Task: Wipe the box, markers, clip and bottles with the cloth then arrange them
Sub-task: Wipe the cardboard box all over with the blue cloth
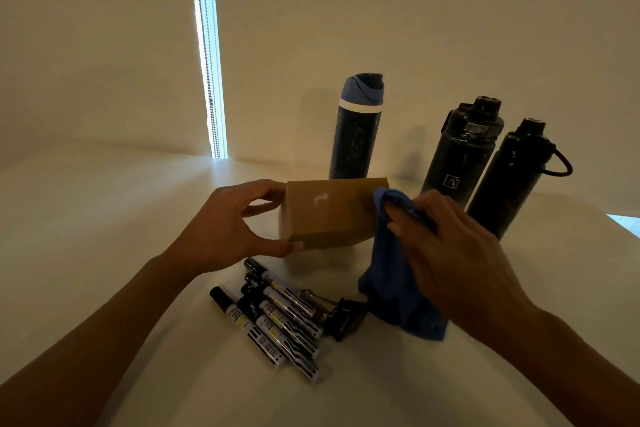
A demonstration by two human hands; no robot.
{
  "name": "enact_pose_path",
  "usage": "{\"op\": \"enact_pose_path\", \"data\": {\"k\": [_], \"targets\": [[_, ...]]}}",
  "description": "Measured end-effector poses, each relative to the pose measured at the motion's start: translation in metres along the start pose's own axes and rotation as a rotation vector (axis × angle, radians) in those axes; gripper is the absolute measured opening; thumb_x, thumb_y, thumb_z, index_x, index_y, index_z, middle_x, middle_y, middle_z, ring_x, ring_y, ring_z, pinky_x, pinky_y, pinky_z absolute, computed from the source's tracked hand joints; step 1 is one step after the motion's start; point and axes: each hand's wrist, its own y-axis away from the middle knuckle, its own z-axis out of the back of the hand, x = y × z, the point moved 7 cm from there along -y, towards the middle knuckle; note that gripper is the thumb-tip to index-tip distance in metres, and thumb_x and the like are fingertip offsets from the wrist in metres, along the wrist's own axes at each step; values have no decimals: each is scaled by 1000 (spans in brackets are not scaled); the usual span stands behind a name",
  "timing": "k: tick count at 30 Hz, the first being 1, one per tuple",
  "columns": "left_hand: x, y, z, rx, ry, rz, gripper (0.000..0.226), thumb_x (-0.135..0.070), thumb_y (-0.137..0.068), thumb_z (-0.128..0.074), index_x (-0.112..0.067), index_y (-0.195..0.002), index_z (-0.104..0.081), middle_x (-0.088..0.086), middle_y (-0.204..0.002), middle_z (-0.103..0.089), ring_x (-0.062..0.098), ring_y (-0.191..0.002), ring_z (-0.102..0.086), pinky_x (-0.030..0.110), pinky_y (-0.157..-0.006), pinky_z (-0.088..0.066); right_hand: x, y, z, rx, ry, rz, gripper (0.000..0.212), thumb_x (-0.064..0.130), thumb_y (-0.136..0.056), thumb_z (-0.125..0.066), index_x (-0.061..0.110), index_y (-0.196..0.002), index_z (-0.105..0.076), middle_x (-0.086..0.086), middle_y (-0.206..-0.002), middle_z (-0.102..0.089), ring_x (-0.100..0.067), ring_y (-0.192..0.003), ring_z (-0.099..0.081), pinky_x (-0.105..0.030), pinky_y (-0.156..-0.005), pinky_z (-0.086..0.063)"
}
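My left hand (225, 222) grips the left end of a brown cardboard box (329, 215), holding it tilted above the white table (104, 218). My right hand (450, 253) holds a blue cloth (391, 274) against the box's right end, and the cloth hangs down to the table. Several black-and-white markers (277, 315) lie in a pile in front of the box. A black binder clip (343, 317) lies right of them. Behind stand a blue-lidded bottle (356, 128) and two black bottles (460, 149) (512, 177).
A wall closes off the back of the table. A bright window strip with a bead chain (207, 52) runs down at the back left.
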Motion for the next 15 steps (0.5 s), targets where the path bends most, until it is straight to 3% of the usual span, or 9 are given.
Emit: {"op": "enact_pose_path", "data": {"k": [5,9,15], "targets": [[-2,1,-3,-4,12,-15,75,-25,-65,-99,-21,-133,-66,-13,-124,-71,11,-120,-67,30,-107,-53,8,-30,-16,39,8,44,44,38,-104,-40,15,-140,-49,-3,-116,-47,-13,-96,-48,-30,-77,-50],[1,0,0,-5,15,-22,72,-24,-66,-98,-21,-131,-67,-12,-122,-72,13,-118,-67,34,-106,-54,31,-42,-20,32,17,159,44,40,-103,-37,14,-134,-54,-5,-117,-47,-15,-96,-48,-29,-76,-48],[-1,1,1,2,29,-40,71,-30,-67,-97,-19,-131,-67,-11,-121,-72,17,-118,-68,36,-104,-56,52,-21,-17,4,18,306,34,34,-96,-53,21,-127,-49,4,-109,-41,-8,-88,-40,-21,-70,-38]]}}
